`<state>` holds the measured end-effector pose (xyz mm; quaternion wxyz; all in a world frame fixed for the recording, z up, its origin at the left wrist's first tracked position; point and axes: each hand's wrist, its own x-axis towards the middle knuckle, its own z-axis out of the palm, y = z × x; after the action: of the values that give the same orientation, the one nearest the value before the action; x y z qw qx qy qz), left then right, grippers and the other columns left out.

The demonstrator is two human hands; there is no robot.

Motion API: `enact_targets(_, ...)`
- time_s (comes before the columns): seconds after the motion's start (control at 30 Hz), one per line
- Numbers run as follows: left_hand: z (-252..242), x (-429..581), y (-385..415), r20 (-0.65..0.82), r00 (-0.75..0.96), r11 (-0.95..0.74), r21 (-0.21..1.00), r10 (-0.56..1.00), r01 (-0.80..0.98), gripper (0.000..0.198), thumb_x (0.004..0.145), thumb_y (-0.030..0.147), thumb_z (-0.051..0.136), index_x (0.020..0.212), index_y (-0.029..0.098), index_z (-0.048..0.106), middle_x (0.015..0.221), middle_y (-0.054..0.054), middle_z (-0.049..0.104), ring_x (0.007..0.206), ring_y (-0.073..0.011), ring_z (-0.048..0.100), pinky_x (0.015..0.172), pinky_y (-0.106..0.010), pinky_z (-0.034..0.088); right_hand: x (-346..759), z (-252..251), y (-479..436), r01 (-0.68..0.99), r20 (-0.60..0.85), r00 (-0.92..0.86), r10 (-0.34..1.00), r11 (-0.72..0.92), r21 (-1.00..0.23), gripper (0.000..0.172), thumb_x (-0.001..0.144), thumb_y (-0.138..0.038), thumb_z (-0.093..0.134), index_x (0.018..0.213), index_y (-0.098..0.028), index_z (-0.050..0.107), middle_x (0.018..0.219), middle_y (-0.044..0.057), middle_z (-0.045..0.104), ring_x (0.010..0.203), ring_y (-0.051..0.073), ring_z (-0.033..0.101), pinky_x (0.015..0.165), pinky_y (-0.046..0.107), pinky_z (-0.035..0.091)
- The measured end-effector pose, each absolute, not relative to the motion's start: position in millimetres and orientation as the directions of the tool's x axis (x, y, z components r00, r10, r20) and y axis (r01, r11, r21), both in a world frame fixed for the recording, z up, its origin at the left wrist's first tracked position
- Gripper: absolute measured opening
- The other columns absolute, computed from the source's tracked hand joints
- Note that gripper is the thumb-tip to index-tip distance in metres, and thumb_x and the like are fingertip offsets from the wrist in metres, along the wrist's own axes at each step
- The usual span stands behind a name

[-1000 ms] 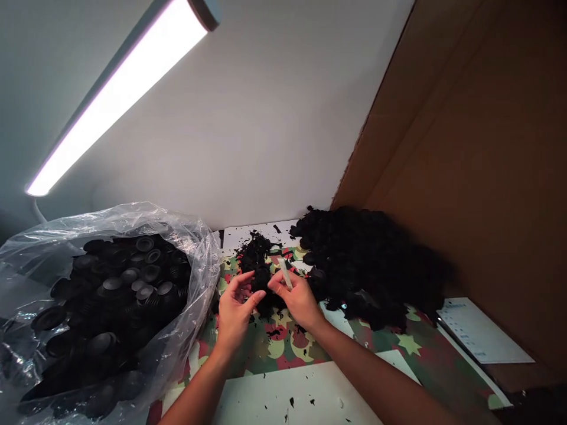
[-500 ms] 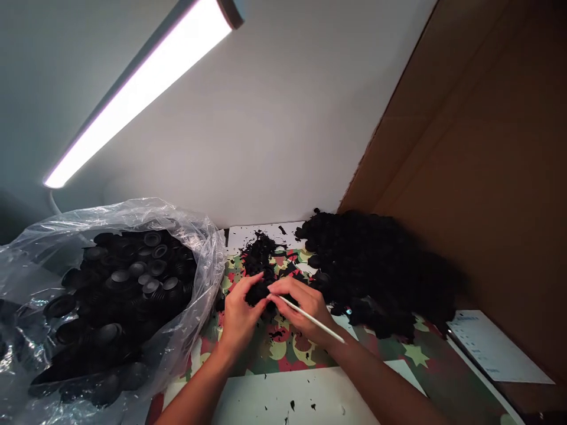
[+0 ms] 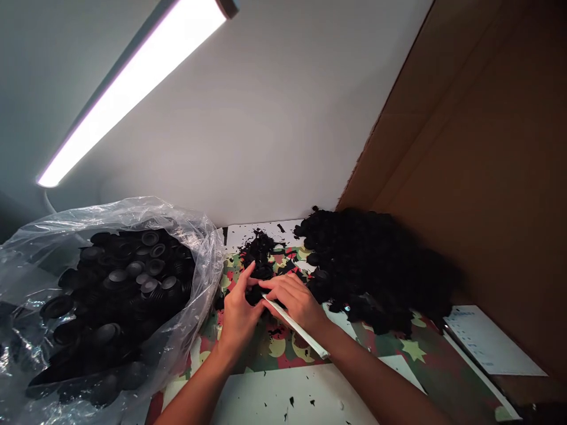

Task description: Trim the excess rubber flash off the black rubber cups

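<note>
My left hand [image 3: 239, 311] is closed around a black rubber part [image 3: 254, 294], its thumb and fingers on either side; its exact shape is partly hidden. Against the same part, my right hand [image 3: 300, 302] grips a slim white stick-like tool [image 3: 302, 333]. The tool slants down to the right over my wrist, and its working tip is hidden by my fingers. Just beyond both hands lies a heap of thin black scraps [image 3: 259, 245].
A clear plastic bag [image 3: 208, 248] full of round black ribbed parts [image 3: 117, 275] stands at left. A large black pile [image 3: 376, 265] sits at right by a cardboard wall [image 3: 478, 177]. White paper [image 3: 274, 392] with crumbs lies in front; a printed sheet [image 3: 491, 339] is far right.
The white tool has turned within my right hand, its rear end now lower and further left. My right fingers have shifted slightly left over the black part, while my left hand stays around it.
</note>
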<state>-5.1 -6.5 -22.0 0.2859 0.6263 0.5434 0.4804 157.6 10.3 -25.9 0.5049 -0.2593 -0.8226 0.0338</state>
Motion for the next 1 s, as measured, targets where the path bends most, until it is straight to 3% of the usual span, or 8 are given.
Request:
enact_targets(0.3,-18,-4,-8,0.297,-0.086,-0.245,0.893,0.951,0.378,0.066,0.070,0.009,0.067,0.133,0.025,0.061,0.096,-0.001,0.074,0.090,-0.0188,0.069,0.088,-0.034,0.052,150,-22,1,0.511,0.775,-0.449,0.445,0.839,-0.186,0.017,0.100,-0.009,0.046,0.095,-0.018,0.060,0.106,0.011,0.075,0.095,0.022,0.068,0.083,0.038,0.046)
enact_targets(0.4,-12,-3,-8,0.262,-0.099,-0.223,0.929,0.960,0.297,0.066,0.069,0.011,0.072,0.132,0.025,0.062,0.093,-0.001,0.074,0.090,-0.0191,0.069,0.090,-0.035,0.052,154,-27,10,0.625,0.717,-0.358,0.598,0.724,-0.292,0.021,0.101,-0.011,0.041,0.095,-0.019,0.060,0.100,0.012,0.074,0.094,0.023,0.068,0.086,0.039,0.046)
enact_targets(0.5,-8,-3,-7,0.196,-0.101,-0.179,0.972,0.976,0.153,0.069,0.067,0.019,0.081,0.133,0.025,0.062,0.094,-0.002,0.075,0.091,-0.0203,0.070,0.089,-0.034,0.053,173,-34,29,0.736,0.589,-0.189,0.785,0.511,-0.445,0.018,0.100,-0.016,0.044,0.090,-0.020,0.060,0.085,0.009,0.072,0.080,0.025,0.067,0.077,0.039,0.047)
enact_targets(0.6,-8,-6,-4,0.104,-0.073,-0.101,0.994,0.992,0.039,0.061,0.066,0.026,0.083,0.125,0.022,0.067,0.103,-0.006,0.077,0.096,-0.0227,0.069,0.088,-0.034,0.054,193,-37,42,0.656,0.482,-0.079,0.873,0.409,-0.634,0.012,0.094,-0.023,0.053,0.083,-0.023,0.057,0.087,0.006,0.071,0.085,0.024,0.067,0.077,0.036,0.048)
enact_targets(0.73,-14,-7,0,0.030,-0.022,-0.031,0.999,0.999,-0.027,0.052,0.068,0.034,0.083,0.117,0.020,0.072,0.111,-0.010,0.076,0.097,-0.0253,0.069,0.084,-0.035,0.054,194,-31,34,0.422,0.473,-0.042,0.880,0.445,-0.790,0.018,0.090,-0.027,0.057,0.073,-0.024,0.052,0.092,0.005,0.070,0.088,0.022,0.066,0.076,0.034,0.051)
enact_targets(0.9,-17,-5,1,-0.003,-0.010,0.003,1.000,1.000,-0.028,0.046,0.067,0.035,0.084,0.110,0.021,0.077,0.104,-0.008,0.077,0.093,-0.0238,0.068,0.084,-0.034,0.053,183,-20,15,0.209,0.544,-0.117,0.831,0.556,-0.805,0.012,0.094,-0.020,0.051,0.082,-0.023,0.053,0.108,0.008,0.068,0.100,0.022,0.067,0.088,0.040,0.052)
enact_targets(1.0,-16,-7,2,0.028,0.004,-0.028,0.997,1.000,0.066,0.038,0.071,0.033,0.081,0.107,0.023,0.078,0.100,-0.005,0.073,0.091,-0.0214,0.065,0.082,-0.031,0.051,182,-18,11,0.248,0.579,-0.178,0.796,0.606,-0.756,0.020,0.099,-0.016,0.038,0.102,-0.023,0.056,0.111,0.009,0.066,0.100,0.021,0.066,0.087,0.038,0.053)
